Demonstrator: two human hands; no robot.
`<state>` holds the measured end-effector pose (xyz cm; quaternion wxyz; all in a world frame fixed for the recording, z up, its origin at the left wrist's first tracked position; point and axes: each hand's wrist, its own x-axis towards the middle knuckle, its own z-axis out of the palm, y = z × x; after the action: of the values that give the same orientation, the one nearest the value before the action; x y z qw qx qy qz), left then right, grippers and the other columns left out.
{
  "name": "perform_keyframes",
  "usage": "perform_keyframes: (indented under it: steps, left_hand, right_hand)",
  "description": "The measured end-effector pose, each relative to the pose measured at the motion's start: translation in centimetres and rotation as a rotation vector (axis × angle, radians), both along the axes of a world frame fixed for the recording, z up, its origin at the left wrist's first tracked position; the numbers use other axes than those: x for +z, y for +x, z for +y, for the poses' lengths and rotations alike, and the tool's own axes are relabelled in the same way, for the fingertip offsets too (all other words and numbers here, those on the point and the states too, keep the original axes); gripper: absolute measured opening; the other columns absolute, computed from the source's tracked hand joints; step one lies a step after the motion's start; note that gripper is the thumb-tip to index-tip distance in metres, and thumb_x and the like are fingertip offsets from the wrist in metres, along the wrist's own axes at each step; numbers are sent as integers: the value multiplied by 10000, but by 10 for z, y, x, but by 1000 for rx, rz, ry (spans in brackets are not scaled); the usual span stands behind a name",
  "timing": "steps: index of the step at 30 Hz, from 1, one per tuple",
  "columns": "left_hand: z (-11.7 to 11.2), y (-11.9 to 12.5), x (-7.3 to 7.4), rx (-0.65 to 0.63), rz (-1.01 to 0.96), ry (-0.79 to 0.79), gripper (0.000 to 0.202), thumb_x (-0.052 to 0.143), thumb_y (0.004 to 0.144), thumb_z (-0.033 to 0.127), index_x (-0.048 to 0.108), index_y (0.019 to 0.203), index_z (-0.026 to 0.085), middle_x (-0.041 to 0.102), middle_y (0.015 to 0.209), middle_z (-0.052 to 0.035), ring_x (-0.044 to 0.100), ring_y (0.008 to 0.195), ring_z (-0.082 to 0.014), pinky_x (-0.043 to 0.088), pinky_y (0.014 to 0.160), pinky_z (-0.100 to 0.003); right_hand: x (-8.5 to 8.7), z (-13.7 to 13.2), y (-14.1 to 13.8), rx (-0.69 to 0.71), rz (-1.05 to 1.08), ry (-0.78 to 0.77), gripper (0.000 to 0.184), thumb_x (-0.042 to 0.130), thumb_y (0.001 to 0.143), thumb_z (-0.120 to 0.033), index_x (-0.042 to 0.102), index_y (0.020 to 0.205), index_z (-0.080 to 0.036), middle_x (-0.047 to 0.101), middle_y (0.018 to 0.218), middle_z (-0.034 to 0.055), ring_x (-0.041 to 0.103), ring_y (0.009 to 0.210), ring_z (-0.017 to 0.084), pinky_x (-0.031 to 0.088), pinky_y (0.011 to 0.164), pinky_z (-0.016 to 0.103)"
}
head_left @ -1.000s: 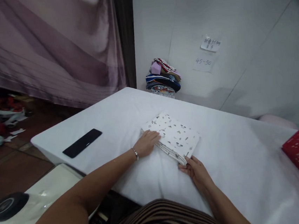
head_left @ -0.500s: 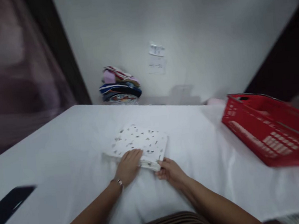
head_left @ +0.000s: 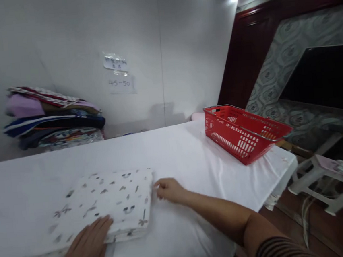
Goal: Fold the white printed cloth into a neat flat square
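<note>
A folded white cloth (head_left: 114,198) printed with small dark and grey figures lies flat on the white-covered table, its layered edge towards me. My left hand (head_left: 87,245) rests on that near edge, fingers stretched out over the fabric and the wrist cut off by the frame. Just beyond the cloth's right edge is my right hand (head_left: 169,190), its fingers loosely bent with nothing visible in them. A narrow strip of table seems to separate its fingertips from the fabric.
A red plastic basket (head_left: 235,134) stands on the table (head_left: 188,151) at the right. Folded clothes (head_left: 55,119) are stacked behind the far edge by the wall. Past the table's right end is a low stool (head_left: 328,178) beneath a dark screen (head_left: 324,77).
The view has swung right and nearer to the cloth. My right hand has let go of the cloth's near right corner and moved beside its right edge. My left hand stays on the cloth.
</note>
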<state>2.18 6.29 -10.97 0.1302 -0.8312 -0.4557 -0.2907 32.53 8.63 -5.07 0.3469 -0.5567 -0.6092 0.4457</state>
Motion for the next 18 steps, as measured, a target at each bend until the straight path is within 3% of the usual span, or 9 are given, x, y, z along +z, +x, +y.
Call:
perform_keyframes:
  steps: [2, 3, 5, 6, 10, 12, 15, 18]
  left_hand:
    - [-6, 4, 8, -11, 48, 7, 833, 379, 676, 199, 77, 1393, 497, 446, 1297, 197, 598, 1065, -175, 451, 930, -407]
    - [-10, 7, 13, 2, 84, -13, 799, 396, 675, 150, 219, 1407, 418, 525, 1275, 108, 590, 1079, -186, 443, 942, -399]
    - [-19, 13, 23, 38, 164, -98, 638, 404, 681, 83, 501, 1285, 265, 605, 1215, -24, 565, 1115, -208, 412, 980, -400]
    - [-23, 17, 27, 61, 188, -141, 560, 403, 698, 66, 566, 1212, 218, 610, 1209, -57, 548, 1137, -214, 400, 992, -405]
    - [-34, 25, 37, 122, 174, -235, 448, 438, 753, 51, 587, 1154, 184, 601, 1218, -83, 506, 1174, -210, 363, 1028, -418]
    - [-36, 26, 39, 114, 169, -252, 425, 452, 778, 64, 573, 1168, 182, 585, 1239, -80, 479, 1197, -203, 339, 1046, -416]
    - [-36, 27, 40, 111, 153, -242, 391, 442, 810, 62, 572, 1158, 186, 590, 1229, -75, 462, 1209, -189, 314, 1061, -410]
    - [-28, 34, 39, 77, 144, -250, 380, 427, 838, 63, 559, 1164, 209, 581, 1243, -59, 429, 1241, -176, 272, 1083, -413]
  right_hand:
    - [12, 26, 1, -3, -183, 228, 265, 533, 784, -169, 637, 1027, -181, 673, 865, 26, 604, 791, 139, 468, 766, 285]
    - [18, 39, -2, 13, -263, 300, 258, 532, 794, -184, 639, 1029, -176, 665, 977, 50, 594, 897, 157, 450, 829, 299]
    - [27, 64, -11, 80, -405, 360, 324, 557, 794, -215, 611, 1109, -159, 600, 1173, 95, 524, 1094, 196, 388, 941, 325]
    - [30, 76, -18, 116, -466, 348, 372, 564, 796, -225, 584, 1161, -151, 560, 1242, 111, 488, 1153, 212, 362, 972, 336]
    - [29, 109, -43, 266, -663, 153, 544, 596, 786, -358, 498, 1288, -172, 590, 1211, 113, 543, 1098, 245, 403, 909, 327]
    - [29, 118, -47, 319, -718, 155, 545, 643, 736, -387, 564, 1221, -150, 608, 1180, 126, 550, 1083, 267, 405, 889, 318]
    - [34, 121, -34, 368, -738, 144, 396, 652, 706, -379, 679, 1000, -115, 670, 1027, 140, 611, 935, 274, 439, 775, 311]
    - [37, 110, -1, 282, -656, 53, 305, 640, 684, -402, 693, 824, -137, 694, 847, 91, 622, 775, 229, 430, 640, 275]
